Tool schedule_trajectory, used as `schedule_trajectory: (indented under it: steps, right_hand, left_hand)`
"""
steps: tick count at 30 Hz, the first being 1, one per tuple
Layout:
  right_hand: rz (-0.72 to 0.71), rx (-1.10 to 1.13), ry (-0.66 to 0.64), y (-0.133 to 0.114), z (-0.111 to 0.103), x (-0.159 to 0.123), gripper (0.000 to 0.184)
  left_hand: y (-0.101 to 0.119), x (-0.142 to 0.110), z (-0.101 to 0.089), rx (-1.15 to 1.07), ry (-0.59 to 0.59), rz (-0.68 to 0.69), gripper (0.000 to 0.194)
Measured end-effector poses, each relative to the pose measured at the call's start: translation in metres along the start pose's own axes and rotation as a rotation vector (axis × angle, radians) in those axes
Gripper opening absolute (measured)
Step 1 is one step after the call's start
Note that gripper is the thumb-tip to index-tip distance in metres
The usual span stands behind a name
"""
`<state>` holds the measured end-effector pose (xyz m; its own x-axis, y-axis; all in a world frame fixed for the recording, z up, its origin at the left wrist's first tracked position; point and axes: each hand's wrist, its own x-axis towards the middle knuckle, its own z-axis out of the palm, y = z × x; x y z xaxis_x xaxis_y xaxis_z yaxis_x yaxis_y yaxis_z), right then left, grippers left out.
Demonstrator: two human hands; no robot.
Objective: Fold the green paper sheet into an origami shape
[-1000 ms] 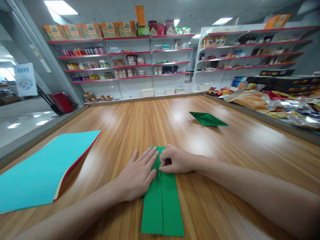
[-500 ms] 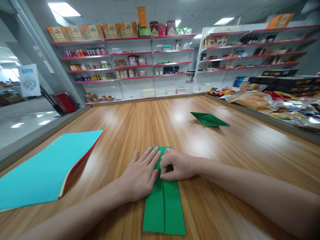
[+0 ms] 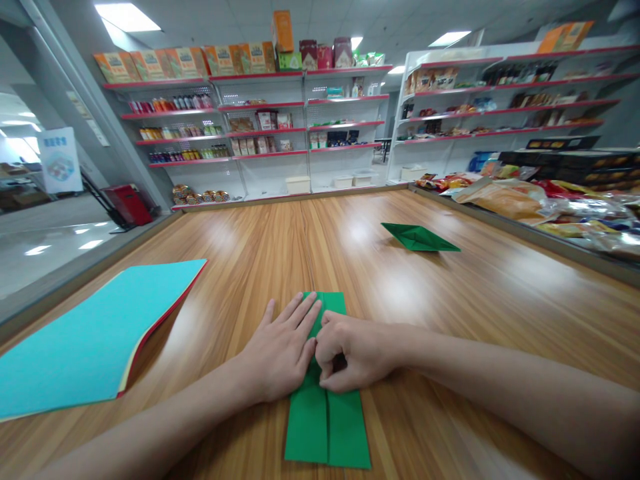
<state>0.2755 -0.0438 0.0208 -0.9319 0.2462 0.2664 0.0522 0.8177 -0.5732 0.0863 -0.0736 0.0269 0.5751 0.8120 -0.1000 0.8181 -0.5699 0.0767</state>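
Note:
A strip of green paper (image 3: 327, 427), folded so that two edges meet along its middle, lies lengthwise on the wooden table before me. My left hand (image 3: 283, 353) rests flat on its left half, fingers spread and pointing away from me. On the right half my right hand (image 3: 350, 350) is curled into a loose fist, its knuckles and thumb against the paper close to the centre line. Nothing shows inside the curl. Both hands cover part of the strip's middle. Farther off to the right sits a folded green paper piece (image 3: 417, 238) with pointed ends.
At the left lies a stack of coloured paper (image 3: 105, 333), light blue on top with red and cream edges below. A raised rim borders the wooden table (image 3: 250, 247). Packaged snacks (image 3: 525, 203) are heaped beyond its right edge, and stocked shelves (image 3: 265, 130) stand behind.
My right hand has slid a little toward me along the strip's centre line, still curled. My left hand stays in place, and the paper has hardly moved.

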Motion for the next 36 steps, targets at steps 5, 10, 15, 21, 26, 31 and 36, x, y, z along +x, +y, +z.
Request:
schedule_trajectory:
  steps: [5, 10, 15, 21, 26, 31, 36]
  right_hand:
    - [0.001, -0.026, -0.017, -0.005, 0.001, 0.000, 0.014]
    - [0.019, -0.045, -0.060, -0.011, 0.003, -0.001, 0.011]
    - [0.011, -0.018, -0.056, -0.016, 0.007, -0.002, 0.010]
    - [-0.085, -0.001, -0.088, -0.024, 0.016, -0.002, 0.008]
    - [-0.138, -0.027, -0.072, -0.025, 0.019, -0.002, 0.010]
    - [-0.223, -0.020, -0.099, -0.025, 0.033, -0.003, 0.006]
    - [-0.221, 0.099, -0.034, -0.020, 0.040, 0.001, 0.011]
  left_hand:
    - [-0.002, 0.001, 0.003, -0.003, 0.006, -0.008, 0.058]
    - [-0.003, 0.002, 0.004, -0.005, 0.014, -0.011, 0.060]
    - [-0.002, 0.004, 0.004, -0.007, 0.014, -0.007, 0.059]
    - [-0.002, 0.007, 0.003, 0.001, 0.006, -0.012, 0.057]
    - [-0.002, 0.007, 0.004, 0.009, 0.005, -0.018, 0.057]
    - [-0.001, 0.008, 0.000, 0.001, -0.016, -0.013, 0.057]
    - [-0.004, 0.007, 0.000, 0.003, -0.031, 0.022, 0.058]
